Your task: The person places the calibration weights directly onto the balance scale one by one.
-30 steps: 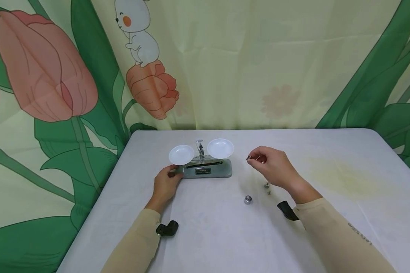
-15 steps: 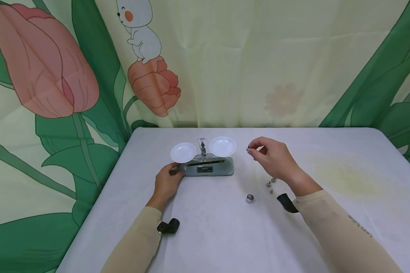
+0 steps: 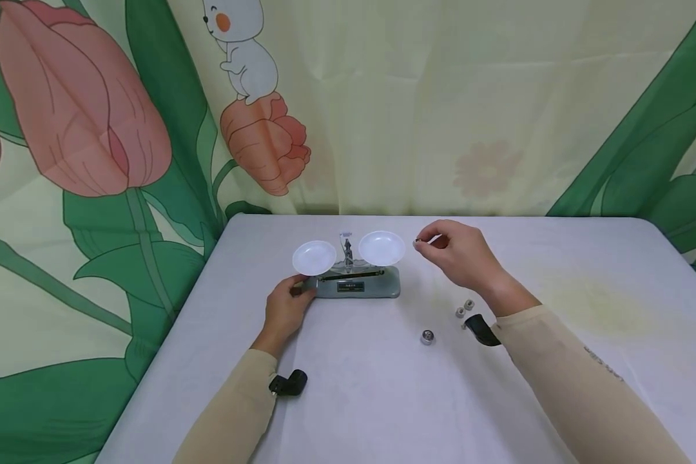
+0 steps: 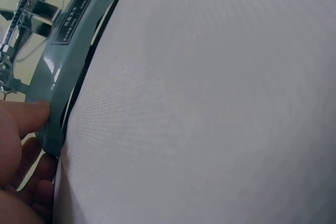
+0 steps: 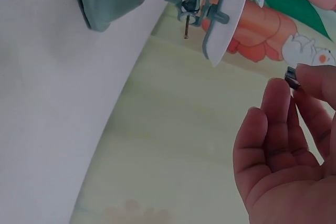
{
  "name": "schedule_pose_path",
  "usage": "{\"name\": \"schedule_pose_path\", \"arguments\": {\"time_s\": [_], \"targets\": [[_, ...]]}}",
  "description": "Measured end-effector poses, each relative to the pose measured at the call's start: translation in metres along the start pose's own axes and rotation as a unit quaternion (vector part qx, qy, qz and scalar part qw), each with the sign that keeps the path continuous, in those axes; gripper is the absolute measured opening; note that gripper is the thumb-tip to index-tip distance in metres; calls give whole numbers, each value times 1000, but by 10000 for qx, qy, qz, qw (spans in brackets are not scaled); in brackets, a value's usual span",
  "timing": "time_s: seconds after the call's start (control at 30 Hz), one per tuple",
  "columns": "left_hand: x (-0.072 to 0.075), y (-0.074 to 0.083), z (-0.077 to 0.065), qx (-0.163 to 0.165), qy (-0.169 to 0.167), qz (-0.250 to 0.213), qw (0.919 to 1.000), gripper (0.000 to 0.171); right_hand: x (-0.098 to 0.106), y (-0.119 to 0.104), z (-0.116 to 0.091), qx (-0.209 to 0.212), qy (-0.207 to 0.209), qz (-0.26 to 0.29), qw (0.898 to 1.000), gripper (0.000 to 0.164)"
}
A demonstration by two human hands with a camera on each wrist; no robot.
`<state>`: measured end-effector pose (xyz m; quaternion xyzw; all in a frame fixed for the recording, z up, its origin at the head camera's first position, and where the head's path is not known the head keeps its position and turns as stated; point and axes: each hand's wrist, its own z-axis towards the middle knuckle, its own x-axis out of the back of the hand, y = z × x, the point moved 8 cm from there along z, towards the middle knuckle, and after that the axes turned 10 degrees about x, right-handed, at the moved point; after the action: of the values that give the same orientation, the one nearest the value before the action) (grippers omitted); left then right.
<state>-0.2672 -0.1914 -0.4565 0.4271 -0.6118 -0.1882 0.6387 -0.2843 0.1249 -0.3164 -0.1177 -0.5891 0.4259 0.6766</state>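
A grey-green two-pan balance scale point(image 3: 356, 289) stands on the white-covered table. Its left pan point(image 3: 314, 258) sits lower than the right pan point(image 3: 381, 249), and no load shows on either. My left hand point(image 3: 285, 312) grips the left end of the base; in the left wrist view the thumb point(image 4: 32, 115) lies on the front face, with fingers curled behind and below. Just right of the right pan, my right hand point(image 3: 464, 254) is raised, pinching a small metal weight point(image 5: 291, 78) between thumb and fingertips.
One larger metal weight point(image 3: 427, 337) stands on the table point(image 3: 359, 399) in front of the scale. Two smaller weights point(image 3: 469, 304) stand close together under my right forearm, beside a tiny piece partly covered by the black wrist camera point(image 3: 482, 330). Behind the table hangs a printed curtain point(image 3: 394, 129).
My right hand has moved up and left, carrying the pinched weight closer to the right pan. The left hand keeps its grip on the base. The head view has shifted slightly.
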Motion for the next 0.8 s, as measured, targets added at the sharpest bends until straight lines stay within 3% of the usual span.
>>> {"name": "schedule_pose_path", "arguments": {"time_s": [0.23, 0.63, 0.8], "targets": [[3, 0, -2, -10, -58, 68, 10000, 41, -11, 1, 16, -177, -262, -2, 9995, 16], [3, 1, -2, 67, -118, -49, 9999, 42, -33, -1, 48, 3, -607, 137, 9981, 18], [2, 1, -1, 109, -138, -75, 9998, 41, -39, 2, 57, -183, -829, 127, 9963, 21]]}}
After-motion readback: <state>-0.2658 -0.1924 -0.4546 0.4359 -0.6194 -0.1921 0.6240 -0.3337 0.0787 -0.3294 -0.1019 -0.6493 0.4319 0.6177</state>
